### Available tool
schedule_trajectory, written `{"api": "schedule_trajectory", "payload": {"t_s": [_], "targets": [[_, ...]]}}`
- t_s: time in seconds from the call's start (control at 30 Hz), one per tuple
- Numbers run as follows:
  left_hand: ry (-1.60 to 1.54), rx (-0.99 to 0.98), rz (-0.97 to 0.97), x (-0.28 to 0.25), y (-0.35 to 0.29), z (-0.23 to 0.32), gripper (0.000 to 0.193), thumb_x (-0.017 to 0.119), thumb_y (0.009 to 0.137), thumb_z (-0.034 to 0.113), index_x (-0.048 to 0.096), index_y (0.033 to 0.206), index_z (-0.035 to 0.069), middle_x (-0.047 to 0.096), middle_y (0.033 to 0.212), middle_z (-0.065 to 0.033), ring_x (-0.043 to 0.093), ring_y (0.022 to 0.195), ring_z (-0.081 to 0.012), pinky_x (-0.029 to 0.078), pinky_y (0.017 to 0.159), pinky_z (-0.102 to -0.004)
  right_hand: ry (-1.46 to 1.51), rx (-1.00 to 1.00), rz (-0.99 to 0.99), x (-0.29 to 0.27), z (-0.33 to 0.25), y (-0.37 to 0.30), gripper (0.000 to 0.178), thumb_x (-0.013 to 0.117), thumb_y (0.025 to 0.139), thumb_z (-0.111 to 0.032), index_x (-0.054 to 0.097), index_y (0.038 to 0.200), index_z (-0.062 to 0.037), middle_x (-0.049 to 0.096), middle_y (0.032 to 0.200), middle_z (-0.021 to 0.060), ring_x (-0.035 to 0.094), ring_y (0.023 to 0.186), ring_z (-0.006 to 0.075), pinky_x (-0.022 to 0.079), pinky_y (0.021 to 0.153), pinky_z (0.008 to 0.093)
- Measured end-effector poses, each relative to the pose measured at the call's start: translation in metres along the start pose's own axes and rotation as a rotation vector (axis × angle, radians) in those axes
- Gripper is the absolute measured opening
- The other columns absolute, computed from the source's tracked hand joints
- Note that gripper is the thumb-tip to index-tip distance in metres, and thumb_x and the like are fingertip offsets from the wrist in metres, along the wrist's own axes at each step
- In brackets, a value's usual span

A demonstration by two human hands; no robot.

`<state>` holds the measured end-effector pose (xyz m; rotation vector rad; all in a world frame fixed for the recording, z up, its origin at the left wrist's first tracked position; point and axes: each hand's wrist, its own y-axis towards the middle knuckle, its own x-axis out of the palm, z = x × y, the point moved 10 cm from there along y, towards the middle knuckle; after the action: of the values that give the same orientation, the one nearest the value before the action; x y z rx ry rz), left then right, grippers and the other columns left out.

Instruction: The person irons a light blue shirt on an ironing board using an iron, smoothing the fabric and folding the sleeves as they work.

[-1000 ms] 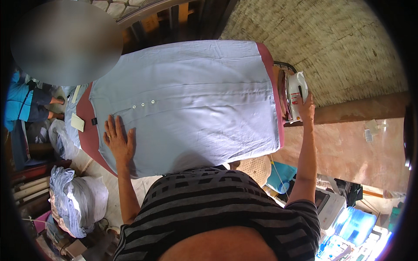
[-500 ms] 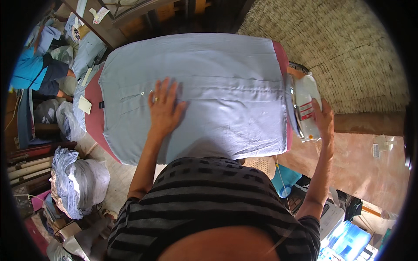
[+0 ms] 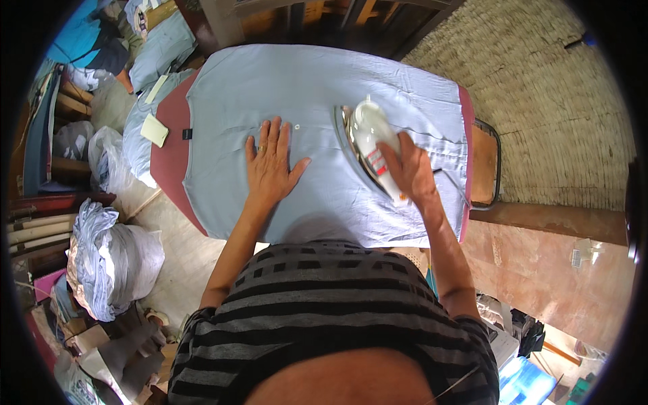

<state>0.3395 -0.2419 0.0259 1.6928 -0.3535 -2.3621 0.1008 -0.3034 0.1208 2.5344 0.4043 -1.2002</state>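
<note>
A light blue garment (image 3: pixel 226 142) with a small dark neck label and a pale button lies spread over a maroon-covered ironing board (image 3: pixel 170 158). My left hand (image 3: pixel 271 169) rests flat on the cloth near the button, fingers stretched out. Over the right half of the garment, my right hand (image 3: pixel 413 172) grips a white clothes iron (image 3: pixel 366 128) by its handle. The iron's tip points to the far side and its metal soleplate edge shows on the left. Whether the whole plate touches the cloth, I cannot tell. A dark cord end shows beside my right wrist.
A pale card-like piece (image 3: pixel 154 130) lies at the board's left end. Bundled clothes (image 3: pixel 101 260) stand on the floor at left, with plastic bags (image 3: pixel 108 158) farther back. A woven mat wall (image 3: pixel 533 115) and a brown wooden surface (image 3: pixel 540 260) flank the right.
My right hand has brought the iron leftward from the board's right end onto the garment. The left hand stays flat on the cloth. The whole view has shifted a little.
</note>
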Motion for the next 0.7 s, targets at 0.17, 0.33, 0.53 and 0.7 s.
{"api": "schedule_trajectory", "payload": {"t_s": [0.17,0.33,0.53,0.7], "targets": [[-0.007,0.018,0.032,-0.006,-0.003,-0.002,0.077,0.054,0.092,0.055,0.04,0.148,0.004,0.028,0.16,-0.0178,0.025,0.147,-0.0397,0.017,0.115,-0.062,-0.073,-0.139,0.035,0.023,-0.022,0.047,0.028,0.063,0.097,-0.021,0.051,0.088,0.0026,0.061,0.061,0.0246,0.067,0.056,0.0393,0.05,0.045,0.0439],[0.015,-0.021,0.064,-0.01,-0.004,-0.006,0.067,0.054,0.094,0.045,0.042,0.148,0.007,0.027,0.161,-0.0163,0.022,0.148,-0.0402,0.016,0.114,-0.0633,-0.243,-0.382,-0.003,0.028,-0.063,-0.015,0.027,0.061,0.098,-0.021,0.049,0.093,0.0032,0.061,0.064,0.0247,0.066,0.058,0.0415,0.049,0.049,0.0448],[-0.02,-0.049,0.022,-0.002,-0.003,-0.01,0.063,0.056,0.093,0.037,0.042,0.148,0.01,0.028,0.16,-0.0146,0.022,0.148,-0.0405,0.016,0.115,-0.0637,-0.033,-0.193,-0.121,0.041,-0.056,-0.01,0.029,0.062,0.098,-0.022,0.048,0.095,0.0038,0.059,0.063,0.0251,0.065,0.057,0.0413,0.047,0.047,0.0446],[-0.024,-0.032,0.047,-0.002,-0.004,-0.01,0.063,0.057,0.092,0.036,0.043,0.148,0.01,0.028,0.16,-0.0145,0.023,0.148,-0.0402,0.016,0.114,-0.0639,-0.035,-0.09,-0.082,0.052,-0.043,0.038,0.031,0.063,0.097,-0.025,0.049,0.095,0.0031,0.06,0.061,0.0239,0.067,0.058,0.0395,0.049,0.047,0.0453]]}}
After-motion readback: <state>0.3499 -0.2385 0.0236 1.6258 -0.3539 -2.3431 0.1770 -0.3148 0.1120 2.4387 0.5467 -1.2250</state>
